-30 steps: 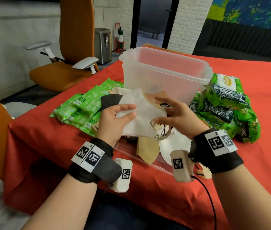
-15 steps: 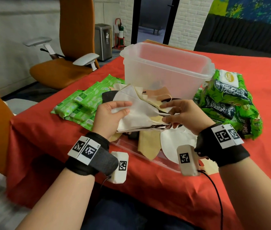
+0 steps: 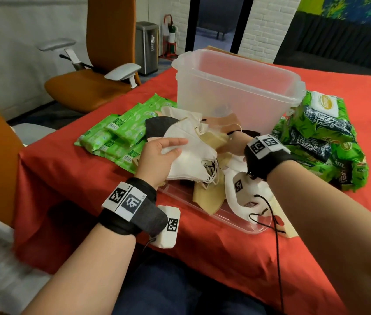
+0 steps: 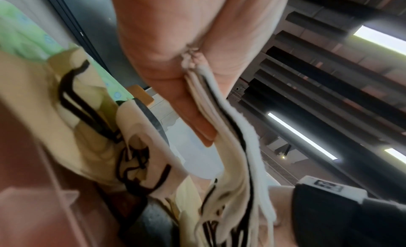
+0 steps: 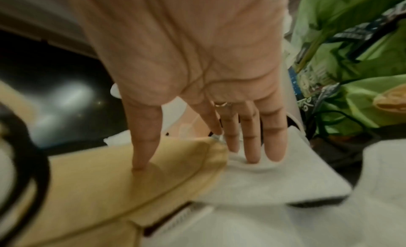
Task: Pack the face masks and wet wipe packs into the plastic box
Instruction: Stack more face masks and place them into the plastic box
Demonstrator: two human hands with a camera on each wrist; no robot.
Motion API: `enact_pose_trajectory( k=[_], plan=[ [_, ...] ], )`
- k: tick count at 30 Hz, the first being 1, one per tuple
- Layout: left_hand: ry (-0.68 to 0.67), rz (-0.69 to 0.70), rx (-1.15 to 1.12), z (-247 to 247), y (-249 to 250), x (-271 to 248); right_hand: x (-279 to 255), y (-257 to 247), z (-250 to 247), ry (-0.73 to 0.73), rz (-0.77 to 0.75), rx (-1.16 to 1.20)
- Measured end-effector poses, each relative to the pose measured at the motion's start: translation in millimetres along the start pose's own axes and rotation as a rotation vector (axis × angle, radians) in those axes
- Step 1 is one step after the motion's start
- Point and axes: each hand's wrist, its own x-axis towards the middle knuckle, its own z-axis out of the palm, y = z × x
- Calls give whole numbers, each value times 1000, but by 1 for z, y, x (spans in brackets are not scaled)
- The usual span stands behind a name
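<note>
My left hand (image 3: 164, 153) grips a stack of folded white face masks (image 3: 191, 153), thumb on top; the left wrist view shows the stack (image 4: 232, 146) pinched between thumb and fingers. My right hand (image 3: 236, 142) reaches into the loose mask pile in front of the clear plastic box (image 3: 236, 92). In the right wrist view its straight fingers (image 5: 252, 143) press down on a tan mask (image 5: 131, 181) and a white mask (image 5: 274, 181). More tan and white masks (image 3: 207, 196) lie on a clear lid (image 3: 236, 223). The box stands open and upright.
Light green wet wipe packs (image 3: 116, 135) lie left of the box; darker green packs (image 3: 321, 142) are piled on its right. The red-covered table (image 3: 202, 258) ends near my body. An orange office chair (image 3: 95, 83) stands beyond the left edge.
My right hand has let go of the stack's ear loops and moved forward and down onto the loose mask pile. The left hand keeps holding the white stack, slightly lowered.
</note>
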Motion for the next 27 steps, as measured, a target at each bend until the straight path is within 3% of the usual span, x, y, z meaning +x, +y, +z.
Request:
enact_pose_trajectory(
  k=[5, 9, 12, 17, 19, 23, 27],
  plan=[
    [15, -8, -10, -8, -5, 4, 23, -1, 10, 19, 36, -60],
    [36, -12, -11, -12, -8, 7, 17, -6, 0, 43, 27, 200],
    [68, -17, -5, -11, -9, 8, -4, -5, -16, 150, 38, 353],
    [89, 0, 43, -3, -1, 7, -48, -7, -44, 441, -73, 550],
    [23, 17, 129, 5, 5, 3, -64, -12, -44, 387, -148, 528],
    [-151, 62, 278, 29, 14, -9, -86, -25, -27, 78, -369, 577],
    [-123, 115, 254, 35, 19, -16, -89, -26, -9, 16, -454, 772]
  ],
)
